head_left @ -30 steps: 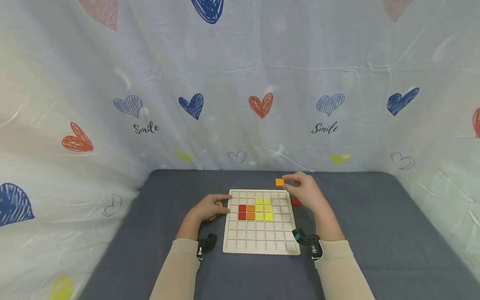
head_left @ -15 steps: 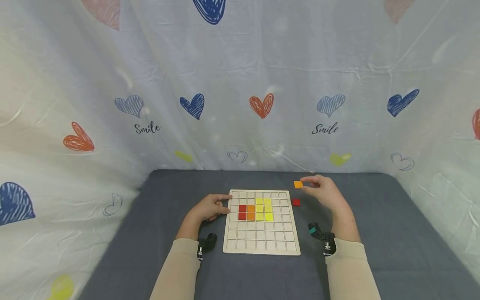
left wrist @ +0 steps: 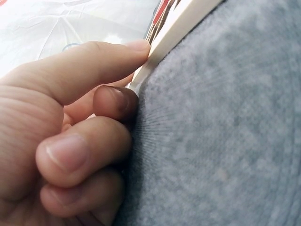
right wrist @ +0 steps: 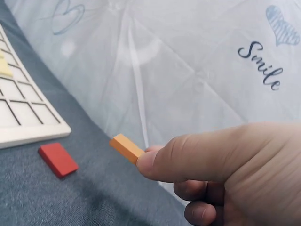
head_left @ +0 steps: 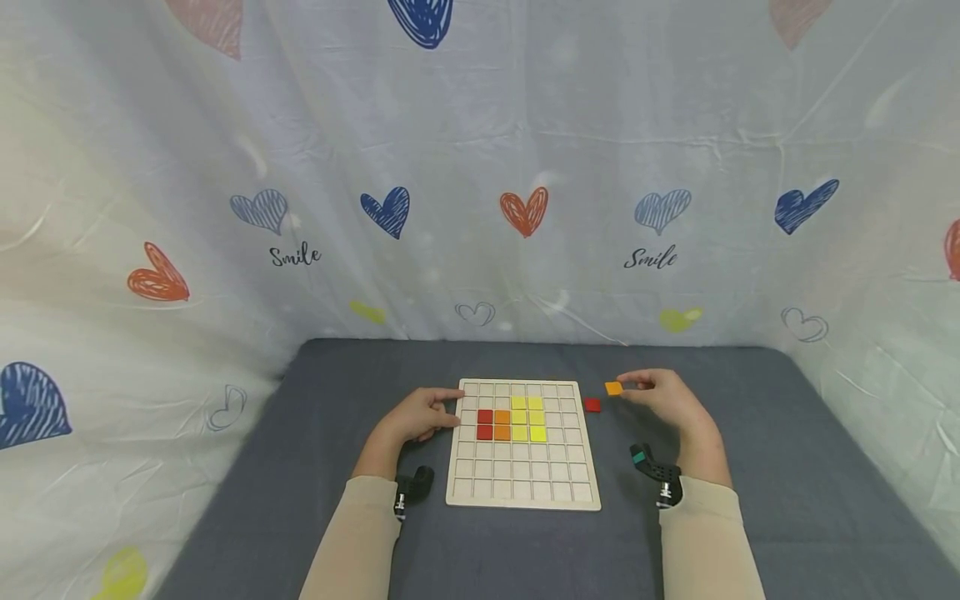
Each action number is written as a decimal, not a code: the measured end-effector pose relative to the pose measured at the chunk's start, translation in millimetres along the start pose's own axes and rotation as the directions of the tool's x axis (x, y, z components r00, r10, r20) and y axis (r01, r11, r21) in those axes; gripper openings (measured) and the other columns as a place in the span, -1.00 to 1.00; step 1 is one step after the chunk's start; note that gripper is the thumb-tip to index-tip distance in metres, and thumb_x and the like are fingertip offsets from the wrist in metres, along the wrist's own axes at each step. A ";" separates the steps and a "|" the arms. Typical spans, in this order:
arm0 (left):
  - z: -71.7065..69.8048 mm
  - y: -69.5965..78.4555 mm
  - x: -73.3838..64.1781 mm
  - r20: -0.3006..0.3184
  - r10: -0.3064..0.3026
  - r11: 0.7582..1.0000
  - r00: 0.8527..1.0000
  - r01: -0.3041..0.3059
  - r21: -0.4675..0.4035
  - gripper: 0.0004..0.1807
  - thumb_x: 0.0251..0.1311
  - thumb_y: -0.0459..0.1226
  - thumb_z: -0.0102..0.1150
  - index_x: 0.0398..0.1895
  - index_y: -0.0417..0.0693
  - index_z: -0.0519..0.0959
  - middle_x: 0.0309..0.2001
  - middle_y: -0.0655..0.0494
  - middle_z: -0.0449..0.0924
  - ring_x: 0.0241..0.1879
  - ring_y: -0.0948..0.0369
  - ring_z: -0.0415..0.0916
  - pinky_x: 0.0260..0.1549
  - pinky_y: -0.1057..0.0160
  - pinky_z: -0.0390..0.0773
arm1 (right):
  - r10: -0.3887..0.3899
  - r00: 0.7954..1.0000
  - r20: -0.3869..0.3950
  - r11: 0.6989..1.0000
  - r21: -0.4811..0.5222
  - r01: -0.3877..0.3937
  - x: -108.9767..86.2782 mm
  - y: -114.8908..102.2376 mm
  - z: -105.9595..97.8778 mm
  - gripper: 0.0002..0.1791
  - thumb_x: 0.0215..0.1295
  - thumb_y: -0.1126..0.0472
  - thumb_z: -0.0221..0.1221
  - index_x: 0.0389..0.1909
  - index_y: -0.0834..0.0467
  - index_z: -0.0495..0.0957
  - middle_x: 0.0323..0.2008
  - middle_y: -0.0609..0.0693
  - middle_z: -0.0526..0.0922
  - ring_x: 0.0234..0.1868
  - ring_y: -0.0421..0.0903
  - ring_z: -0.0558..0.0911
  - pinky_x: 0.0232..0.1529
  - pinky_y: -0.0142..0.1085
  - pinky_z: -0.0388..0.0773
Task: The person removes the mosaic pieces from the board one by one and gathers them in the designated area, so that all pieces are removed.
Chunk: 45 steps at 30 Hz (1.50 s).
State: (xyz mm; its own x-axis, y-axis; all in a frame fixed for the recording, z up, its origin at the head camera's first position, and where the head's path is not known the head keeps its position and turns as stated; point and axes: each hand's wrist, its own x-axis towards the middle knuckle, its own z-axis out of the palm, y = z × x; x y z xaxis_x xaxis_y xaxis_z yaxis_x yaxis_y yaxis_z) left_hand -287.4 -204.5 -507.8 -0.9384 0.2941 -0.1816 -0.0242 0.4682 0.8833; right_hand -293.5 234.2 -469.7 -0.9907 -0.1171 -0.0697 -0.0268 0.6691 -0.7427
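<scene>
A pale wooden grid board (head_left: 522,490) lies flat on the dark cloth, with red, orange and yellow square tiles set in its middle cells. My left hand (head_left: 420,413) touches the board's left edge with a straight thumb and index finger; the left wrist view shows its other fingers curled beside the rim (left wrist: 181,23). Right of the board, my right hand (head_left: 663,398) pinches an orange tile (head_left: 613,388) between thumb and fingers. In the right wrist view the orange tile (right wrist: 124,147) is held above the cloth, tilted. A loose red tile (right wrist: 59,160) lies between board and right hand.
The grey-blue cloth (head_left: 360,367) covers the table around the board. White curtains (head_left: 450,267) printed with hearts hang behind and at both sides. A black wrist camera (head_left: 656,471) sits on the right wrist, another camera (head_left: 416,483) on the left.
My right hand has carried the orange tile rightward from behind the board's far right corner, then lower and nearer, uncovering the red tile. The left hand has stayed in place.
</scene>
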 end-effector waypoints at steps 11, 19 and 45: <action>-0.6 -3.2 2.8 0.005 0.003 1.000 1.000 -0.003 -0.001 -0.36 0.21 -0.30 0.45 0.39 0.03 0.54 -0.71 0.15 0.37 -0.83 0.27 0.14 -0.76 0.27 0.27 | 0.044 0.998 0.041 0.999 -0.026 -0.043 5.4 15.9 7.3 -0.61 0.35 0.24 0.29 0.14 0.34 0.65 -0.14 0.18 0.55 -0.20 0.05 0.42 -0.22 -0.14 0.37; -0.1 -4.1 4.0 -0.003 0.004 1.000 1.000 -0.004 0.007 -0.36 0.21 -0.29 0.45 0.39 0.05 0.55 -0.70 0.14 0.36 -0.82 0.26 0.16 -0.75 0.27 0.28 | 0.076 0.997 0.030 0.996 -0.045 -0.074 8.9 19.3 16.6 -0.63 0.33 0.28 0.30 0.08 0.38 0.66 -0.33 0.07 0.50 -0.32 0.00 0.40 -0.32 -0.18 0.33; 0.0 -1.4 1.3 -0.007 -0.005 1.000 1.000 0.005 -0.003 -0.35 0.18 -0.32 0.46 0.38 0.01 0.55 -0.71 0.15 0.33 -0.82 0.25 0.15 -0.76 0.27 0.27 | -0.067 0.998 -0.013 0.997 -0.024 0.067 0.4 -36.0 13.1 -0.52 0.44 0.11 0.26 0.28 0.25 0.57 0.31 0.29 0.43 0.32 0.31 0.40 0.23 0.21 0.39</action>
State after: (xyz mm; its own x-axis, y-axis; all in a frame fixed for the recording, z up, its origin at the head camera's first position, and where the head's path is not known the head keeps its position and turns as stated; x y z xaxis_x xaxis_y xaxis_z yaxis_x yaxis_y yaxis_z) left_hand -288.6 -204.7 -509.3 -0.9406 0.2860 -0.1829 -0.0300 0.4669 0.8838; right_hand -291.2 200.5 -451.7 -0.9883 -0.1524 -0.0114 -0.0960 0.6770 -0.7297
